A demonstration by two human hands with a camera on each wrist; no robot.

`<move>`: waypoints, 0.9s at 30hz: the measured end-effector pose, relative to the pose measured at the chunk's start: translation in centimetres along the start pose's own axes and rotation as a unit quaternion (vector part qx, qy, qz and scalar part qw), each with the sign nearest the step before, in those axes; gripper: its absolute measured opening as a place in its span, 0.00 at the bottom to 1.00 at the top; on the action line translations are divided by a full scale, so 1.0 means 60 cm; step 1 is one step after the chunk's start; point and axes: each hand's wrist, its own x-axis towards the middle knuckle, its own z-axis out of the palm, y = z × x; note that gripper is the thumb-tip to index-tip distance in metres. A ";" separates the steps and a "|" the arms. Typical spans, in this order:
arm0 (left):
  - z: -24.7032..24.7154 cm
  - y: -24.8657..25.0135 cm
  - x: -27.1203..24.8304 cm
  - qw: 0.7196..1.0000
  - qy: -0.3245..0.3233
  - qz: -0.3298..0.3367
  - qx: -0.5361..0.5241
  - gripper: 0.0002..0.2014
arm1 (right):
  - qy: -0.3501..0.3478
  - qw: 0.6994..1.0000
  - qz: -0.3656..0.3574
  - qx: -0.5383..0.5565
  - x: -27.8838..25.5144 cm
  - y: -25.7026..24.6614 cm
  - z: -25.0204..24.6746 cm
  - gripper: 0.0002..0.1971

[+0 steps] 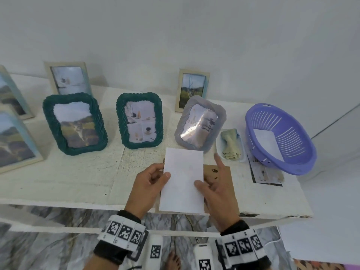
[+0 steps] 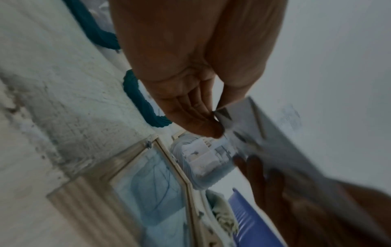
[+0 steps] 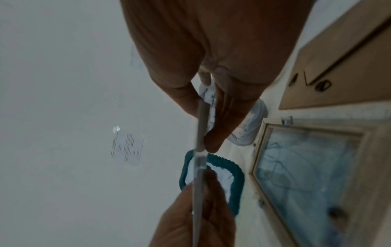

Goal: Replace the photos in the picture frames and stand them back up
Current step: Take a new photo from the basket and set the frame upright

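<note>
A: Where was the photo?

B: The photo (image 1: 182, 180), white back up, was held above the near edge of the table (image 1: 58, 178), over a brown backing board (image 1: 222, 184). The left hand (image 1: 147, 187) pinched its edge at nine o'clock, thumb on top, fingers beneath. The right hand (image 1: 216, 193) pinched the edge at three o'clock, forefinger pointing toward twelve.

A: And the frame being refilled?

B: In the wrist views a pale wooden frame (image 3: 313, 168) lay face down below the photo, glass showing.

A: The rest?

B: Two green frames (image 1: 75, 123) stood at eleven o'clock, a grey frame (image 1: 200, 124) at one, a purple basket (image 1: 280, 137) at two, holding a sheet.
</note>
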 end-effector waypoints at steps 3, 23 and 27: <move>0.002 0.006 -0.006 0.987 0.053 0.021 0.152 0.16 | 0.011 0.995 0.027 0.090 -0.008 -0.005 0.011 0.35; 0.124 0.028 0.007 0.996 -0.067 0.011 0.060 0.10 | 0.090 0.907 -0.143 -0.386 0.010 -0.046 -0.148 0.15; 0.204 0.018 0.025 0.996 -0.044 -0.005 0.072 0.07 | 0.186 0.789 -0.163 -0.563 0.052 -0.055 -0.288 0.21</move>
